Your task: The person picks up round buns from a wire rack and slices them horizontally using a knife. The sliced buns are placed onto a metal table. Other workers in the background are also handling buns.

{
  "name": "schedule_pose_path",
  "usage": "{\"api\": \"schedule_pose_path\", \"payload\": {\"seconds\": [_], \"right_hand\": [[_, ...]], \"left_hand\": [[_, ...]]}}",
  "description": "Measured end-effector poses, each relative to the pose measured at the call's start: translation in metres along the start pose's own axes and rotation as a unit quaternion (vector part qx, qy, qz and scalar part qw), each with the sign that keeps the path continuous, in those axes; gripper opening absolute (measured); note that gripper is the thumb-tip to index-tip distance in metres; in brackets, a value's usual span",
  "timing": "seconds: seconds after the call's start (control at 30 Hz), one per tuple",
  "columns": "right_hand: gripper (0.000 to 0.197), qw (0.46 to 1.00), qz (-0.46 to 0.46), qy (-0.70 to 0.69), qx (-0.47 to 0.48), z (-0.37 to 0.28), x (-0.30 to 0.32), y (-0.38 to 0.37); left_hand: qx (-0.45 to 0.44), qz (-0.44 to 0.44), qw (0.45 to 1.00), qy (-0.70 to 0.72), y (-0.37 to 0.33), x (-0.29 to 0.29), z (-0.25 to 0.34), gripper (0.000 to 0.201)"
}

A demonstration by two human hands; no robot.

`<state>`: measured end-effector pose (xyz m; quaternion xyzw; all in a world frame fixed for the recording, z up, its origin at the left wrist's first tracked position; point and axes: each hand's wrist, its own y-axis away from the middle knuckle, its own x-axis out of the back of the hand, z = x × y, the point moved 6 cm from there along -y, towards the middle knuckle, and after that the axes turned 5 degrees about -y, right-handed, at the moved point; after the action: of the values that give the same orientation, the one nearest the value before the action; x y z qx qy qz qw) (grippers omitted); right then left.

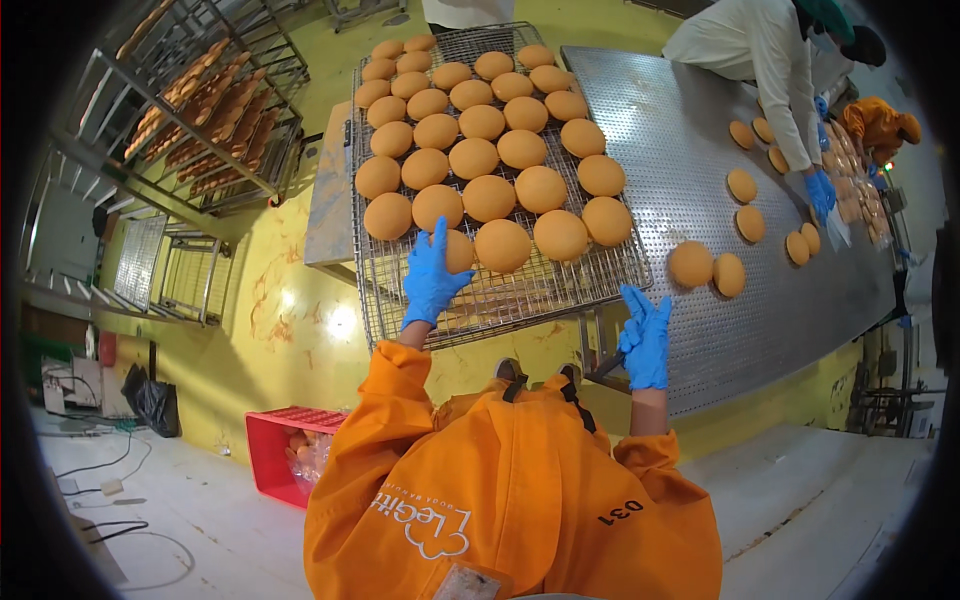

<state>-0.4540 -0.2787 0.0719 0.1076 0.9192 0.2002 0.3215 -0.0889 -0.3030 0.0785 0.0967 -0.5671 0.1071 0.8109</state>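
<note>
Rows of round golden-brown buns lie on a wire rack in front of me. My left hand, in a blue glove, reaches over the rack's near left part. Its fingers are spread at the left side of a front-row bun and cover part of it; whether they press on it is hidden. My right hand, also gloved in blue, hovers by the rack's near right corner and the metal table's edge, fingers apart. A dark bar shows beside it; I cannot tell whether the hand touches it.
A perforated metal table adjoins the rack on the right, with several loose buns on it. Co-workers lean over its far end near bagged buns. Left are a trolley of trays and a red crate.
</note>
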Motion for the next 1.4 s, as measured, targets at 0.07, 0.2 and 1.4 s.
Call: {"api": "schedule_pose_path", "payload": {"seconds": [0.07,0.2,1.4], "right_hand": [[0.066,0.995,-0.052,0.079,-0.022,0.006,-0.008,0.015],[0.057,0.967,-0.125,0.22,-0.037,0.03,-0.04,0.038],[0.038,0.677,-0.208,0.679,0.192,0.096,-0.123,0.036]], "left_hand": [[-0.002,-0.047,0.91,0.411,0.004,-0.011,-0.007,0.101],[0.067,-0.217,0.512,0.828,0.058,0.005,0.018,0.101],[0.148,-0.068,0.49,0.856,0.116,-0.003,0.01,0.066]]}}
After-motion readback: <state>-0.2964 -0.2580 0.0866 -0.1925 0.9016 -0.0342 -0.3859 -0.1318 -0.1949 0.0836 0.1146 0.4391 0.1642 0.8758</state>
